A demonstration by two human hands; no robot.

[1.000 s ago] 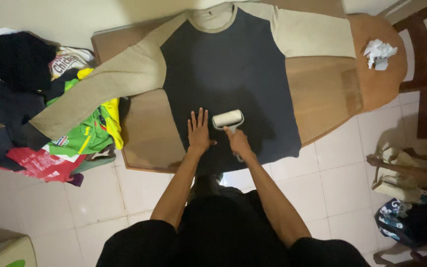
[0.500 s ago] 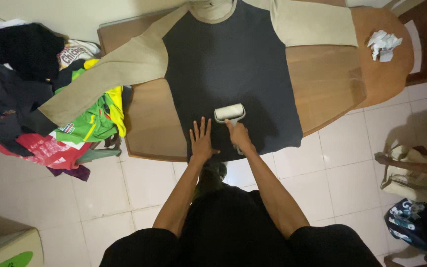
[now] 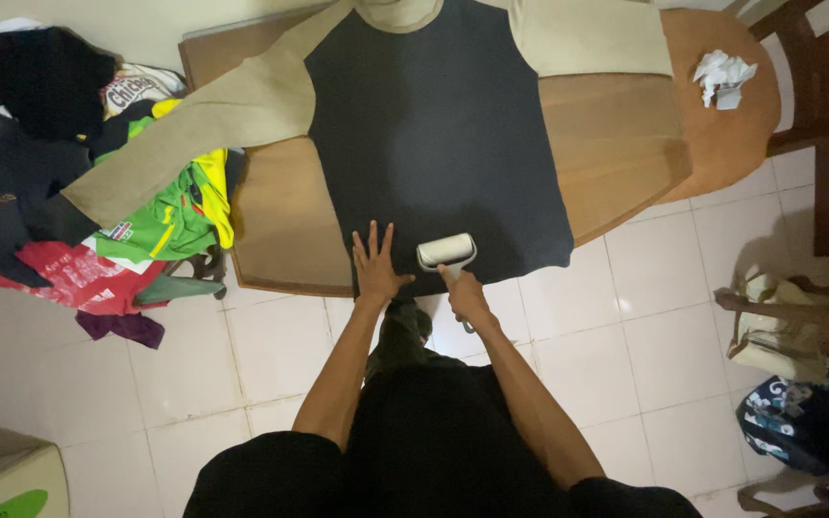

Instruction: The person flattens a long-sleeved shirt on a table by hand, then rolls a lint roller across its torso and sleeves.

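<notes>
Gripping a lint roller (image 3: 446, 251) by its handle: right hand (image 3: 463, 294), fingers closed round the grip just off the board's near edge. Roller drum lying crosswise, long axis running left to right, resting on the dark body of a shirt (image 3: 438, 125) close to its hem. Pressing flat beside it: left hand (image 3: 375, 267), fingers spread and open on the cloth, holding nothing, just left of the drum and not touching it. Shirt spread face up on a wooden board (image 3: 616, 144), collar at the far side, hem at the near edge, so its length runs straight away from both hands; pale sleeves out to either side, the left one draped over a clothes pile (image 3: 79, 192). Right hand nearer the roller. Crumpled paper (image 3: 721, 77) at the board's rounded end, well apart.
</notes>
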